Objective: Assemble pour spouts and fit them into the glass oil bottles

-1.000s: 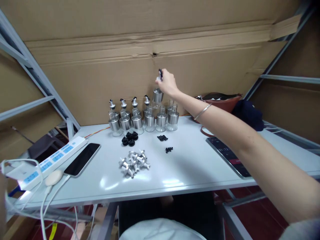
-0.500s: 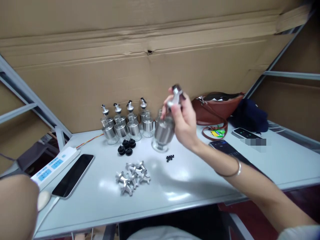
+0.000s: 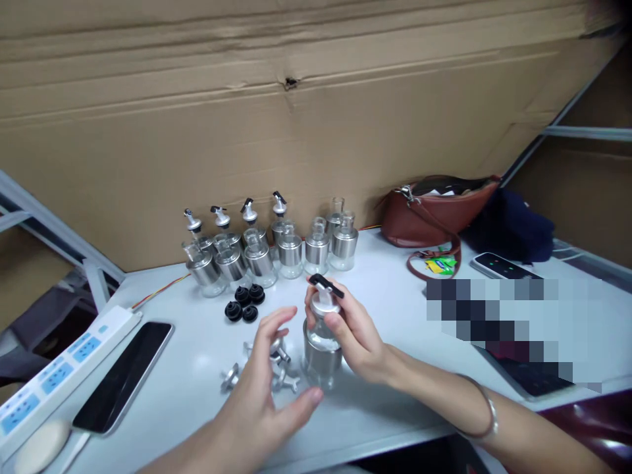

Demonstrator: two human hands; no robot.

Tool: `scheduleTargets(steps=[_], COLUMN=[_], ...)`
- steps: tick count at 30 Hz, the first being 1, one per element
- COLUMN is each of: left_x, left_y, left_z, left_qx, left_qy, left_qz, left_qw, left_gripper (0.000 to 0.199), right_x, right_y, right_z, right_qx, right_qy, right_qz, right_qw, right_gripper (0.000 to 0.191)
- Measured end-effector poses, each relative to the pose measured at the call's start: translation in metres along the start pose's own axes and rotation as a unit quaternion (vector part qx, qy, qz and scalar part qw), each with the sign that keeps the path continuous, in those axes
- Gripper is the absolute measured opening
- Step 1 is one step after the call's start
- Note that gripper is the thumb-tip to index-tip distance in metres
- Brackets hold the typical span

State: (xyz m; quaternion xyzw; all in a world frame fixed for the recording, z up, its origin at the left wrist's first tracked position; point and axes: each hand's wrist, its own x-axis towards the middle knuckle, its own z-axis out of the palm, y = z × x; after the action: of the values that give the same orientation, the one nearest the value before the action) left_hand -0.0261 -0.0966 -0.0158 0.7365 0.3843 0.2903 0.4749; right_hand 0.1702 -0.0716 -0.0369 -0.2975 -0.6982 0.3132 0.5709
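A glass oil bottle (image 3: 323, 352) with a steel sleeve stands upright near the front of the table. On its neck sits a silver pour spout (image 3: 326, 301) with a black flip lever. My right hand (image 3: 363, 336) is closed around the bottle's neck and spout. Just left of the bottle, my left hand (image 3: 261, 388) is open, thumb and fingers apart, not touching it. Behind and partly under the left hand lie several loose silver spout parts (image 3: 281, 378). Several black rubber stoppers (image 3: 244, 303) are grouped farther back.
Several similar glass bottles (image 3: 289, 253) stand along the cardboard wall (image 3: 316, 145), the rear left ones with spouts. On the left are a phone (image 3: 126, 375), a power strip (image 3: 59, 375) and a white mouse-like object (image 3: 44, 447). A brown handbag (image 3: 434, 214) stands back right.
My right hand has brought the bottle and spout from mid-table toward me and down onto the table front. My left hand has come in from the left edge to beside the bottle.
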Motion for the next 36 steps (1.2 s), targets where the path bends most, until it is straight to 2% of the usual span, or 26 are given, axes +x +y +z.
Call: scheduleTargets(steps=[2,3,4,6,8,10,13,16,18,20,23,24,26,29,31,33,35,36], left_x=[0.03,0.043,0.054,0.069,0.077,0.079,0.08,0.079,0.078,0.077,0.076,0.076,0.078,0.08,0.08,0.079,0.079,0.078], left_y=[-0.002,-0.001,0.001,0.005,0.008,0.009,0.008,0.006,0.002,-0.002,-0.006,-0.007,-0.006,-0.004,-0.005,-0.007,-0.009,-0.01], left_z=[-0.003,-0.003,-0.003,0.001,0.006,0.011,0.015,0.015,0.014,0.013,0.012,0.012,0.011,0.011,0.01,0.009,0.008,0.007], left_qx=[0.013,0.013,0.006,-0.05,-0.115,-0.156,-0.181,-0.163,-0.127,-0.093,-0.084,-0.091,-0.104,-0.108,-0.1,-0.074,-0.048,-0.044], left_qy=[-0.049,-0.083,-0.122,-0.166,-0.193,-0.21,-0.217,-0.218,-0.22,-0.225,-0.249,-0.258,-0.267,-0.256,-0.243,-0.238,-0.238,-0.24], left_qz=[-0.016,-0.021,-0.025,-0.031,-0.049,-0.063,-0.058,-0.03,-0.012,-0.008,-0.011,-0.008,0.012,0.04,0.026,-0.003,-0.027,-0.029], left_qw=[0.999,0.996,0.992,0.984,0.973,0.963,0.957,0.962,0.967,0.97,0.965,0.962,0.958,0.96,0.965,0.968,0.97,0.969], left_gripper=[0.085,0.088,0.086,0.065,0.044,0.035,0.036,0.038,0.039,0.043,0.056,0.06,0.065,0.071,0.072,0.073,0.076,0.077], right_x=[-0.001,-0.001,-0.001,-0.001,0.0,0.0,0.0,-0.001,-0.001,0.0,0.003,0.003,0.002,-0.005,-0.013,-0.02,-0.024,-0.025], right_y=[-0.003,-0.004,-0.005,-0.006,-0.006,-0.007,-0.009,-0.013,-0.015,-0.015,-0.016,-0.016,-0.017,-0.018,-0.019,-0.021,-0.027,-0.031], right_z=[-0.002,-0.003,-0.004,-0.005,-0.006,-0.007,-0.008,-0.009,-0.008,-0.007,-0.007,-0.007,-0.007,-0.006,-0.008,-0.012,-0.02,-0.023], right_qx=[-0.018,-0.029,-0.038,-0.048,-0.049,-0.058,-0.057,-0.025,0.01,0.097,0.272,0.308,0.326,0.253,0.162,0.074,0.015,-0.012], right_qy=[-0.012,-0.019,-0.025,-0.032,-0.032,-0.027,-0.018,-0.02,-0.024,-0.025,-0.028,-0.027,-0.017,0.046,0.13,0.215,0.227,0.182], right_qz=[-0.009,-0.014,-0.018,-0.019,-0.004,0.016,0.045,0.079,0.095,0.116,0.179,0.197,0.206,0.175,0.112,0.024,-0.017,-0.012], right_qw=[1.0,0.999,0.999,0.998,0.998,0.998,0.997,0.996,0.995,0.988,0.945,0.93,0.922,0.95,0.972,0.974,0.974,0.983], right_gripper=[0.036,0.037,0.037,0.037,0.034,0.032,0.031,0.031,0.033,0.033,0.028,0.027,0.026,0.023,0.018,0.015,0.011,0.012])
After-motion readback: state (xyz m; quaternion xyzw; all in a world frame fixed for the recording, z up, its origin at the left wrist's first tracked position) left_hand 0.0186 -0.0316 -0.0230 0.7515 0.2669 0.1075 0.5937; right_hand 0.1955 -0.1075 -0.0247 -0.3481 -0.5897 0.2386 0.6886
